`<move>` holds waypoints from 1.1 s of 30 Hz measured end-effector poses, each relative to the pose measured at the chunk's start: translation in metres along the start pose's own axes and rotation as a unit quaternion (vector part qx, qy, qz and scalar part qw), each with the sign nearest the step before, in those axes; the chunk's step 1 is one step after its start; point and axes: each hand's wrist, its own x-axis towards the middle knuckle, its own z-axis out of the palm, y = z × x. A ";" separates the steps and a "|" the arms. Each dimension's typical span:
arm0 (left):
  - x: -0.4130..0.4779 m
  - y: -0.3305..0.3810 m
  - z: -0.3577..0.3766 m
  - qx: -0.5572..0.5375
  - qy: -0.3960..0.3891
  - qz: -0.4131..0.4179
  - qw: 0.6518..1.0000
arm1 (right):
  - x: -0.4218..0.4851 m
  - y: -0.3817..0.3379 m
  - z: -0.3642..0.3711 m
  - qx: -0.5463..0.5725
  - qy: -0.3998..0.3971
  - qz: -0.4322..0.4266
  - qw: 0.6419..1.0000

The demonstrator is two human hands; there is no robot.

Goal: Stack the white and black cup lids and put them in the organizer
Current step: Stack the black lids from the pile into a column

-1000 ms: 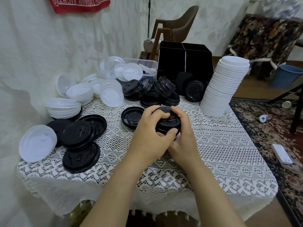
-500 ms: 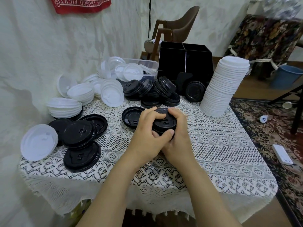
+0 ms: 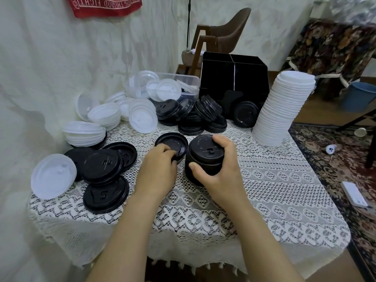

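My right hand (image 3: 219,169) grips a short stack of black lids (image 3: 203,157) standing on the lace tablecloth, thumb in front and fingers over the top. My left hand (image 3: 160,167) has its fingertips on the near rim of a single upturned black lid (image 3: 173,140) lying just left of the stack. The black organizer (image 3: 234,78) stands at the table's back. A tall stack of white lids (image 3: 282,106) leans at the right. Loose black lids (image 3: 191,115) are heaped in front of the organizer.
More black lids (image 3: 103,165) and a white lid (image 3: 53,177) lie at the left edge, with white lid piles (image 3: 85,133) behind them. A clear plastic bin (image 3: 183,82) holds white lids at the back. A chair (image 3: 223,35) stands beyond the table.
My left hand has let go of the black stack and moved left onto the single upturned lid. My right hand keeps its hold on the stack.
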 end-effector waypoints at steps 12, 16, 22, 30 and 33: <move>0.004 0.000 -0.006 0.007 0.065 -0.029 0.997 | 0.001 -0.001 0.000 -0.003 -0.003 0.004 1.000; 0.005 -0.001 -0.004 -0.040 0.089 -0.044 0.994 | 0.000 -0.002 -0.001 -0.001 -0.005 0.007 1.000; 0.011 -0.005 0.001 -0.103 0.148 -0.021 0.983 | 0.001 -0.002 -0.001 -0.004 -0.008 0.010 1.000; 0.003 0.010 -0.028 -0.390 0.178 -0.150 0.891 | 0.001 -0.001 -0.003 -0.009 -0.014 0.011 1.000; -0.007 0.018 -0.039 -0.522 0.138 -0.212 0.814 | 0.001 0.000 -0.003 -0.010 -0.015 0.011 1.000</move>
